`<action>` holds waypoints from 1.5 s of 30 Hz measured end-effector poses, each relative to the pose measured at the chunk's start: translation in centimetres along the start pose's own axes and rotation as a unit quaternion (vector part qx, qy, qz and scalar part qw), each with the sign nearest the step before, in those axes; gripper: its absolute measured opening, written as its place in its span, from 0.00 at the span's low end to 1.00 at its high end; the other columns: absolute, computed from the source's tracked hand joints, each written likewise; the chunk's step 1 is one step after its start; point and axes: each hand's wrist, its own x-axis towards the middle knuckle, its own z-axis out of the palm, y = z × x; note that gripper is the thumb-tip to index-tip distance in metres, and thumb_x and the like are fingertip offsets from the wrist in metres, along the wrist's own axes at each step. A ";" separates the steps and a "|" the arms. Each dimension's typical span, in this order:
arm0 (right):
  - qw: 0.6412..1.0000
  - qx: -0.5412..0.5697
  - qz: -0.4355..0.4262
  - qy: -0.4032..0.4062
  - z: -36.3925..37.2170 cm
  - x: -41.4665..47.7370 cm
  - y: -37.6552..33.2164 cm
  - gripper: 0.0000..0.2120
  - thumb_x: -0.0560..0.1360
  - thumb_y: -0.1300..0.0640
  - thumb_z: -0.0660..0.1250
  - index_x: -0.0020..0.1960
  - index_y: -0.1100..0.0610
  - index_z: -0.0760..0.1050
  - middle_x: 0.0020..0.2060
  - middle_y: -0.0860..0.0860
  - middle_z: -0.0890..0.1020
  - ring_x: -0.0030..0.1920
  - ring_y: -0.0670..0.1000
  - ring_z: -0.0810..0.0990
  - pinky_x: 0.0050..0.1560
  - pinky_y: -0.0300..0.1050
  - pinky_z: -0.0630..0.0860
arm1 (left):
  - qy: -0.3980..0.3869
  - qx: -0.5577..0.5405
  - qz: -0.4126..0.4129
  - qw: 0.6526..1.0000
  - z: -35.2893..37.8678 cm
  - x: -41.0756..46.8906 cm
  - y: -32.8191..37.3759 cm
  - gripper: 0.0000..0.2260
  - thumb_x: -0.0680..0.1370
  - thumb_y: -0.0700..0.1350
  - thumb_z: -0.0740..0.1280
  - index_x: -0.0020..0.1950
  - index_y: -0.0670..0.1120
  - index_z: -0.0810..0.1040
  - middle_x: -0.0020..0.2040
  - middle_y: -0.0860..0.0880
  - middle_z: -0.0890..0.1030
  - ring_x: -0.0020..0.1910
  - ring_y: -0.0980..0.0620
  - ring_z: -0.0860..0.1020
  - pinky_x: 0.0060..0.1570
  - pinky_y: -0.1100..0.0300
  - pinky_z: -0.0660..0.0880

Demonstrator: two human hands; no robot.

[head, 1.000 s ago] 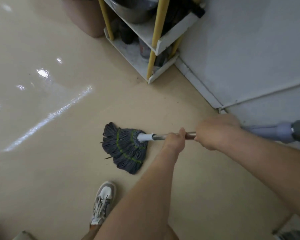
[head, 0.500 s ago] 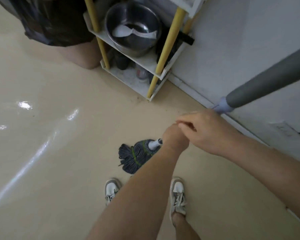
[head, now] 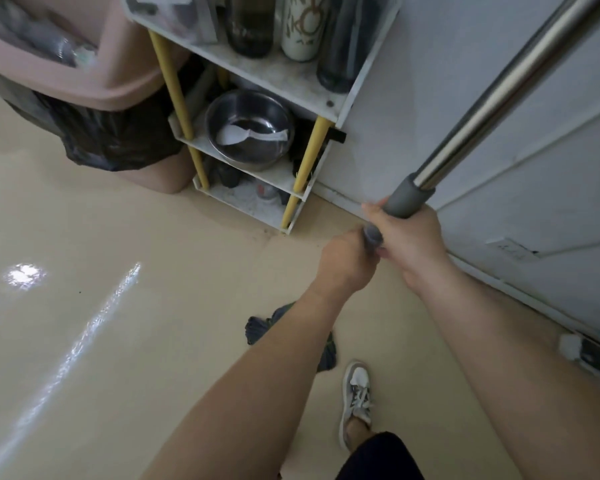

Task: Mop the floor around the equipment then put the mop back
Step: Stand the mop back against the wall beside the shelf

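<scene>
The mop has a shiny steel handle (head: 492, 95) with a grey grip sleeve, running from the top right down to my hands. My right hand (head: 413, 240) is closed around the grey sleeve. Just below it, my left hand (head: 347, 261) grips the handle lower down. The dark blue string mop head (head: 260, 327) rests on the beige floor, mostly hidden behind my left forearm, close to my right shoe (head: 357, 393).
A white shelf rack with yellow posts (head: 305, 168) stands against the grey wall, holding bottles and a steel bowl (head: 250, 129). A pink bin with a black bag (head: 94, 109) is left of it. The floor (head: 84, 306) at left shines wet.
The mop handle has swung up from nearly flat to steep. The mop head has been drawn in toward my feet. My view has risen toward the rack.
</scene>
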 end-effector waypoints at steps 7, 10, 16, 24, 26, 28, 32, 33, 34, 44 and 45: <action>0.993 -0.107 -0.059 0.005 -5.1 0.8 -5.1 0.09 0.67 0.50 0.70 0.43 0.55 0.81 0.37 0.51 0.84 0.40 0.53 0.84 0.43 0.53 0.83 | 0.019 0.022 -0.010 1.000 -2.0 -3.1 6.0 0.19 0.77 0.49 0.68 0.64 0.43 0.71 0.57 0.42 0.81 0.56 0.40 0.79 0.45 0.54 0.70; 0.991 -0.126 -0.041 -0.029 -6.5 1.6 -6.1 0.09 0.67 0.52 0.70 0.45 0.55 0.81 0.40 0.53 0.84 0.41 0.56 0.84 0.43 0.54 0.84 | 0.048 0.018 -0.021 0.998 -2.0 -3.1 9.4 0.18 0.79 0.50 0.65 0.64 0.42 0.70 0.57 0.41 0.82 0.56 0.38 0.79 0.48 0.51 0.73; 0.990 -0.129 -0.046 -0.014 -12.5 7.3 -7.2 0.07 0.67 0.54 0.70 0.43 0.56 0.81 0.40 0.54 0.84 0.42 0.57 0.84 0.45 0.52 0.83 | 0.057 -0.025 -0.043 0.997 1.6 0.1 16.2 0.15 0.81 0.50 0.62 0.62 0.42 0.71 0.56 0.41 0.82 0.54 0.39 0.79 0.47 0.51 0.74; 0.989 -0.133 -0.067 -0.027 -19.8 15.2 -6.1 0.04 0.67 0.57 0.72 0.41 0.55 0.82 0.37 0.52 0.84 0.39 0.54 0.84 0.43 0.54 0.83 | 0.058 -0.085 -0.070 0.992 8.1 6.0 23.0 0.13 0.79 0.44 0.62 0.64 0.45 0.72 0.55 0.43 0.82 0.55 0.40 0.80 0.53 0.47 0.77; 0.988 -0.124 -0.079 -0.040 -20.3 16.7 -6.6 0.02 0.68 0.57 0.73 0.40 0.54 0.82 0.35 0.51 0.84 0.39 0.52 0.84 0.43 0.54 0.84 | 0.078 -0.088 -0.075 0.990 8.6 7.5 24.0 0.12 0.80 0.45 0.62 0.62 0.45 0.71 0.54 0.44 0.82 0.54 0.40 0.80 0.52 0.48 0.77; 0.987 -0.114 -0.093 -0.058 -19.9 17.8 -7.2 0.01 0.68 0.57 0.73 0.40 0.54 0.82 0.36 0.50 0.84 0.40 0.51 0.84 0.44 0.54 0.84 | 0.103 -0.075 -0.084 0.988 8.2 9.0 24.3 0.11 0.80 0.45 0.61 0.62 0.46 0.70 0.53 0.45 0.82 0.53 0.41 0.80 0.50 0.51 0.76; 0.981 -0.107 -0.128 -0.103 -17.0 19.3 -9.7 0.02 0.70 0.58 0.72 0.42 0.55 0.82 0.39 0.49 0.85 0.43 0.49 0.84 0.48 0.52 0.83 | 0.147 -0.052 -0.079 0.985 4.9 11.3 23.5 0.13 0.81 0.43 0.61 0.65 0.46 0.69 0.51 0.45 0.82 0.51 0.42 0.81 0.45 0.54 0.73; 0.980 -0.101 -0.135 -0.109 -16.0 19.6 -10.4 0.02 0.70 0.58 0.71 0.43 0.55 0.82 0.41 0.50 0.85 0.44 0.50 0.84 0.50 0.51 0.82 | 0.156 -0.052 -0.077 0.983 3.8 11.8 23.2 0.12 0.81 0.43 0.61 0.65 0.45 0.70 0.50 0.46 0.82 0.50 0.43 0.81 0.45 0.54 0.74; 0.979 -0.094 -0.140 -0.112 -15.1 19.9 -11.1 0.03 0.71 0.58 0.71 0.44 0.56 0.82 0.42 0.50 0.85 0.45 0.50 0.84 0.51 0.52 0.82 | 0.163 -0.053 -0.072 0.983 2.6 12.3 22.9 0.12 0.81 0.43 0.61 0.64 0.45 0.70 0.49 0.46 0.82 0.50 0.43 0.81 0.46 0.52 0.75; 0.969 -0.114 -0.209 -0.062 -8.8 24.3 -19.4 0.10 0.74 0.58 0.71 0.54 0.57 0.75 0.40 0.48 0.79 0.44 0.51 0.79 0.47 0.44 0.75 | 0.090 -0.060 -0.034 0.994 -7.4 20.3 22.8 0.15 0.82 0.48 0.60 0.66 0.43 0.67 0.56 0.43 0.80 0.53 0.42 0.79 0.52 0.49 0.77; 0.963 -0.149 -0.213 -0.065 -8.3 24.8 -19.9 0.13 0.76 0.57 0.70 0.58 0.57 0.72 0.42 0.48 0.78 0.46 0.51 0.78 0.47 0.42 0.71 | 0.080 -0.061 -0.034 0.994 -8.1 21.2 22.8 0.15 0.82 0.48 0.59 0.66 0.42 0.66 0.56 0.42 0.80 0.54 0.41 0.79 0.53 0.48 0.77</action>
